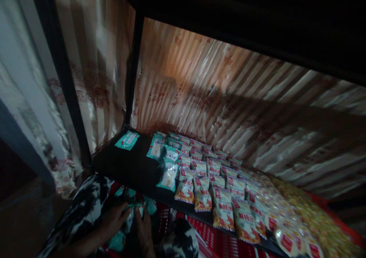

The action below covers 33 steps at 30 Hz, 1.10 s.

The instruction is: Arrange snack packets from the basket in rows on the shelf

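Both of my hands are low in the picture, below the front edge of a dark shelf (134, 166). My left hand (114, 220) and my right hand (143, 227) are closed around a bundle of teal snack packets (131, 216) held over a red plastic crate (217, 239). My sleeves are black and white patterned. On the shelf lie teal packets (168, 174) in a short column. One lone teal packet (127, 140) rests near the back left corner. To their right are rows of red and orange packets (203, 197).
Further right on the shelf are round sealed snacks (286, 239) and yellowish bags (309, 212). Striped plastic sheeting (228, 98) lines the back and left side. A dark upright post (132, 67) stands at the corner. An upper shelf (257, 18) overhangs in shadow.
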Each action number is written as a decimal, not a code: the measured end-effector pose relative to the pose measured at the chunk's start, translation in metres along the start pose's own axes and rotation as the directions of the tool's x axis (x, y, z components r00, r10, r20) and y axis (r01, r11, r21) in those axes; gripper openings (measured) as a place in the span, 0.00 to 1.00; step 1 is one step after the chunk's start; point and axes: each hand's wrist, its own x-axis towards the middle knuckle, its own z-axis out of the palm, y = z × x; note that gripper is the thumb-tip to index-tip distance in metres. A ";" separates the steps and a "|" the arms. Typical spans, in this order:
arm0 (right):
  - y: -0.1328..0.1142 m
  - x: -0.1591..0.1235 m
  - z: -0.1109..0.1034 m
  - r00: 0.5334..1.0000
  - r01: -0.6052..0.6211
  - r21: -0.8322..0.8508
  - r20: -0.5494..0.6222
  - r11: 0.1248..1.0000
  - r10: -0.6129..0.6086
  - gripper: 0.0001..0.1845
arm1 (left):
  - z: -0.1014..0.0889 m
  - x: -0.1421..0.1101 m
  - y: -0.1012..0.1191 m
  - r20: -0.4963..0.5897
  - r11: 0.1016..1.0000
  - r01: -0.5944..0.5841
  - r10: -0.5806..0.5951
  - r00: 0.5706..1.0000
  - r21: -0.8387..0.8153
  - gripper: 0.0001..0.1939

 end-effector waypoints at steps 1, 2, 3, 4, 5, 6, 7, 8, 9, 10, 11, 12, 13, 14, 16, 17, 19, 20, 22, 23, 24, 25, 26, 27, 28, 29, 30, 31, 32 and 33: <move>0.000 -0.001 0.000 1.000 -0.006 0.005 -0.005 1.000 0.006 0.42 | -0.001 0.000 0.002 -0.011 1.000 0.000 -0.001 1.000 -0.007 0.17; -0.001 -0.002 0.000 1.000 -0.007 0.008 -0.005 1.000 0.007 0.42 | -0.003 -0.001 0.003 -0.021 1.000 0.000 0.000 1.000 -0.012 0.17; -0.002 -0.003 0.000 1.000 0.003 0.013 -0.002 1.000 -0.003 0.41 | -0.004 -0.002 0.004 -0.027 1.000 -0.004 0.004 1.000 -0.017 0.17; -0.004 -0.004 -0.001 1.000 0.025 0.020 0.009 0.999 -0.026 0.40 | -0.005 -0.003 0.005 -0.028 1.000 -0.012 0.011 1.000 -0.021 0.17; -0.006 -0.006 -0.001 0.998 0.053 0.028 0.024 0.998 -0.053 0.39 | -0.006 -0.004 0.006 -0.032 1.000 -0.019 0.018 0.999 -0.025 0.17; -0.009 -0.008 -0.002 0.996 0.080 0.037 0.039 0.996 -0.081 0.37 | -0.007 -0.004 0.006 -0.044 0.999 -0.024 0.023 0.999 -0.028 0.18; -0.011 -0.009 -0.003 0.993 0.100 0.047 0.052 0.994 -0.103 0.36 | -0.009 -0.004 0.006 -0.063 0.999 -0.026 0.024 0.998 -0.028 0.18; -0.014 -0.011 -0.004 0.991 0.113 0.060 0.064 0.992 -0.116 0.36 | -0.011 -0.004 0.007 -0.085 0.999 -0.026 0.024 0.996 -0.027 0.18; -0.016 -0.012 -0.004 0.989 0.118 0.075 0.077 0.990 -0.124 0.35 | -0.013 -0.004 0.008 -0.108 0.999 -0.027 0.024 0.994 -0.025 0.18; -0.018 -0.013 -0.004 0.987 0.122 0.091 0.094 0.988 -0.130 0.35 | -0.015 -0.003 0.009 -0.128 0.999 -0.030 0.026 0.991 -0.026 0.19; -0.020 -0.014 -0.004 0.985 0.122 0.105 0.108 0.987 -0.133 0.35 | -0.018 -0.002 0.010 -0.142 0.999 -0.035 0.030 0.989 -0.028 0.19; -0.022 -0.014 -0.004 0.984 0.119 0.116 0.121 0.986 -0.133 0.34 | -0.021 -0.001 0.011 -0.150 0.999 -0.041 0.036 0.988 -0.032 0.21; -0.024 -0.015 -0.004 0.983 0.115 0.119 0.132 0.986 -0.130 0.35 | -0.024 -0.001 0.013 -0.159 0.998 -0.045 0.039 0.986 -0.035 0.22; -0.025 -0.015 -0.004 0.982 0.111 0.117 0.139 0.987 -0.127 0.35 | -0.027 -0.001 0.015 -0.168 0.999 -0.041 0.035 0.985 -0.033 0.22; -0.027 -0.016 -0.004 0.979 0.114 0.114 0.158 0.987 -0.131 0.35 | -0.033 -0.001 0.019 -0.183 1.000 -0.013 0.009 0.983 -0.020 0.23; -0.028 -0.017 -0.004 0.977 0.118 0.117 0.165 0.986 -0.137 0.35 | -0.036 -0.001 0.021 -0.185 1.000 0.005 -0.008 0.983 -0.016 0.23; -0.029 -0.018 -0.004 0.974 0.120 0.131 0.177 0.984 -0.142 0.35 | -0.039 -0.002 0.022 -0.176 0.999 0.037 -0.040 0.984 -0.020 0.23; -0.030 -0.018 -0.004 0.973 0.115 0.142 0.182 0.983 -0.140 0.34 | -0.040 -0.002 0.022 -0.168 0.998 0.051 -0.056 0.984 -0.031 0.23; -0.030 -0.018 -0.005 0.973 0.100 0.165 0.190 0.981 -0.131 0.34 | -0.040 0.001 0.018 -0.159 0.995 0.078 -0.088 0.983 -0.065 0.23; -0.030 -0.018 -0.005 0.972 0.092 0.179 0.196 0.979 -0.128 0.33 | -0.040 0.003 0.016 -0.159 0.992 0.090 -0.103 0.982 -0.087 0.24; -0.030 -0.018 -0.005 0.971 0.084 0.195 0.204 0.977 -0.124 0.33 | -0.039 0.005 0.014 -0.160 0.988 0.105 -0.121 0.980 -0.109 0.24; -0.030 -0.017 -0.005 0.970 0.076 0.211 0.212 0.975 -0.121 0.32 | -0.039 0.007 0.012 -0.157 0.985 0.111 -0.131 0.979 -0.132 0.24; -0.030 -0.017 -0.005 0.967 0.060 0.233 0.226 0.971 -0.114 0.31 | -0.039 0.010 0.011 -0.152 0.979 0.134 -0.157 0.976 -0.152 0.24; -0.029 -0.016 -0.005 0.965 0.037 0.259 0.243 0.965 -0.102 0.31 | -0.040 0.011 0.010 -0.133 0.974 0.158 -0.181 0.975 -0.165 0.24; -0.029 -0.015 -0.005 0.961 0.009 0.290 0.263 0.957 -0.089 0.31 | -0.040 0.013 0.010 -0.114 0.970 0.167 -0.189 0.975 -0.179 0.24; -0.029 -0.015 -0.005 0.957 -0.020 0.323 0.279 0.946 -0.075 0.32 | -0.042 0.014 0.011 -0.098 0.966 0.172 -0.193 0.976 -0.191 0.24; -0.029 -0.015 -0.006 0.955 -0.044 0.353 0.288 0.935 -0.064 0.32 | -0.043 0.014 0.012 -0.083 0.964 0.172 -0.191 0.978 -0.201 0.24; -0.029 -0.015 -0.006 0.954 -0.063 0.380 0.294 0.923 -0.056 0.32 | -0.045 0.013 0.013 -0.075 0.964 0.174 -0.193 0.978 -0.203 0.24; -0.029 -0.015 -0.006 0.956 -0.075 0.399 0.291 0.914 -0.048 0.32 | -0.046 0.012 0.014 -0.067 0.963 0.177 -0.194 0.979 -0.203 0.24; -0.030 -0.015 -0.006 0.957 -0.081 0.408 0.286 0.909 -0.043 0.32 | -0.048 0.011 0.016 -0.055 0.963 0.178 -0.192 0.980 -0.202 0.24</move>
